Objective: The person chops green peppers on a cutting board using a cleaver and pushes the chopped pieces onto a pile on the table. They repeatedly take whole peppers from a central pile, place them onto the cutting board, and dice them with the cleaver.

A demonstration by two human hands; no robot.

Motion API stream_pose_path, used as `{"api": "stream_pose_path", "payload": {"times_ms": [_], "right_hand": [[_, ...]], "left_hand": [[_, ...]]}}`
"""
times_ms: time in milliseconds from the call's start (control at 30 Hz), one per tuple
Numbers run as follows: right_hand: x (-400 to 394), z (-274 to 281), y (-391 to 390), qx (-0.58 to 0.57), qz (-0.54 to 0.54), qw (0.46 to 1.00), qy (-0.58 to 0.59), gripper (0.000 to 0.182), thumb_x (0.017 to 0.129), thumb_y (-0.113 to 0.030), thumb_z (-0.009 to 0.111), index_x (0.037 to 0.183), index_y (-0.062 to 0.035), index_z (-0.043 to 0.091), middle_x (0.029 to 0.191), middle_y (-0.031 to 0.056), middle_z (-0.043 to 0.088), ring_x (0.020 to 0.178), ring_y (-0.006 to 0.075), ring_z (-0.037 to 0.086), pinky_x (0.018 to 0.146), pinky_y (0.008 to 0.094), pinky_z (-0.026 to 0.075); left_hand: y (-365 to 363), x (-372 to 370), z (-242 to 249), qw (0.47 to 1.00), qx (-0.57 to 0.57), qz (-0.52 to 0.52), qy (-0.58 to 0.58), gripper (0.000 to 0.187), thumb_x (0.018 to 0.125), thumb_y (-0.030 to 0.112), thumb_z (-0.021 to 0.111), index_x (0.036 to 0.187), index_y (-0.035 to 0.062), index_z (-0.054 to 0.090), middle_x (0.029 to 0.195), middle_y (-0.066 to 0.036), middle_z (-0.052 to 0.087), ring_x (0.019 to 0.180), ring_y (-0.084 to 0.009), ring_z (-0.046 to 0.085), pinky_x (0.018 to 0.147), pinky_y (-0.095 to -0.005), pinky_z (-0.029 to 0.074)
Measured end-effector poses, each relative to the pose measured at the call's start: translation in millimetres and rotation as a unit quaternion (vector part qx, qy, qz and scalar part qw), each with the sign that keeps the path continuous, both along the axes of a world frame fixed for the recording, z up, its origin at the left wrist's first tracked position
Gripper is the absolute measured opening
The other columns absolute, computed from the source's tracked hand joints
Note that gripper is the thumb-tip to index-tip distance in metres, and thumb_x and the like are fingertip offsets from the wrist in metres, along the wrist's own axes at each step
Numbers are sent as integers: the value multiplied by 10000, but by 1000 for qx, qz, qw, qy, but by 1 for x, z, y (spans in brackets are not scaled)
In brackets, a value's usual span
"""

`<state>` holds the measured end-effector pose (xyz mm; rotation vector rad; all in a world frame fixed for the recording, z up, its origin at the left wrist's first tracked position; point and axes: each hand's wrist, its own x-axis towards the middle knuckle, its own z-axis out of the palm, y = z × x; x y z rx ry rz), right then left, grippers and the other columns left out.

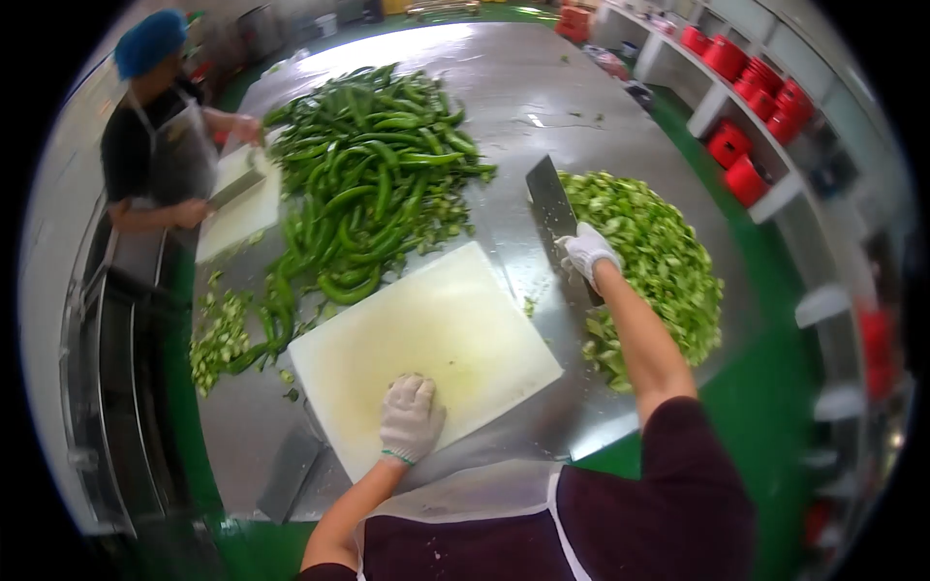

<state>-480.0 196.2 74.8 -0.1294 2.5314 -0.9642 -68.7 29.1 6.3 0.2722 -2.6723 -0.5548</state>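
My right hand (588,252), in a white glove, grips a cleaver (552,198) at the left edge of a heap of chopped green peppers (654,261). The broad blade stands on edge against the cut pieces; the handle is mostly hidden by my hand. My left hand (411,418), also gloved, rests on the near part of a white cutting board (484,320), fingers close together and nothing visible under them. The board lies at an angle and has a wet, yellowish-green stain. Beyond it is a large pile of whole long green peppers (363,184).
A flat grey blade (291,474) lies left of the board. Small pepper pieces (221,334) are scattered at the left table edge. Across the metal table (523,87), a co-worker (160,126) holds a cleaver over another cutting board (242,218). Red containers (746,82) line shelves at right.
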Motion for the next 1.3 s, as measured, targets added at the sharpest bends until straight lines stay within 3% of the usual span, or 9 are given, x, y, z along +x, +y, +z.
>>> {"api": "stream_pose_path", "payload": {"times_ms": [100,233,300,467,567,733,933,1167,1300], "right_hand": [[-17,-33,-21,-126,5,982,-140,167,943,-107,568,1100,-53,558,830,122,597,608,211,581,506,382,462],[-50,-59,11,97,-30,988,117,206,957,-169,588,1129,-63,553,829,152,635,617,245,642,498,412,504],[9,2,-6,-144,-135,980,-40,152,988,-193,586,1086,-100,518,679,68,568,488,181,531,420,365,438],[114,-5,-32,-326,-57,942,62,209,993,-224,648,1117,-94,541,681,-3,537,474,114,504,433,304,442],[148,-7,-39,-40,-7,999,10,537,994,-312,607,1447,-51,487,1251,180,630,1035,283,649,870,373,524],[161,-21,-37,-27,44,993,107,367,992,-257,525,1282,-31,529,866,184,679,621,279,667,548,422,551],[162,-34,-13,-58,-11,998,-17,265,996,-215,511,1186,-32,530,805,140,652,583,222,637,513,388,544],[172,-79,23,189,176,938,233,222,1002,-233,535,1150,-69,556,759,238,643,613,355,672,556,472,525],[191,-32,11,55,46,993,98,193,998,-205,544,1126,-61,539,787,185,666,571,283,664,505,429,531]], "left_hand": [[-1,4,3,1000,-5,16,-2,413,800,191,730,1157,16,618,1211,-188,599,1181,-415,550,1034,-526,438],[-3,4,6,1000,23,8,12,398,794,166,723,1149,22,615,1199,-178,598,1177,-395,555,1015,-506,452],[-5,3,7,999,27,11,16,397,798,156,723,1155,22,611,1204,-177,596,1188,-393,553,1023,-500,450],[-4,9,4,997,71,34,17,430,806,153,732,1191,32,583,1244,-179,580,1219,-393,540,1052,-488,440],[-1,15,-11,992,74,67,71,424,824,156,728,1197,34,567,1264,-185,569,1233,-390,531,1061,-486,435],[0,23,4,991,123,49,29,435,858,213,721,1224,28,576,1273,-206,568,1237,-404,525,1064,-492,428],[8,44,6,988,135,24,65,444,845,219,733,1218,20,598,1246,-210,586,1196,-418,546,1028,-487,456],[-10,55,-8,952,288,7,104,296,898,99,694,1176,13,636,1161,-180,645,1099,-338,627,982,-402,502],[-82,30,-3,924,349,103,120,259,962,115,660,1193,0,664,1066,-172,702,980,-283,691,898,-353,544]]}}
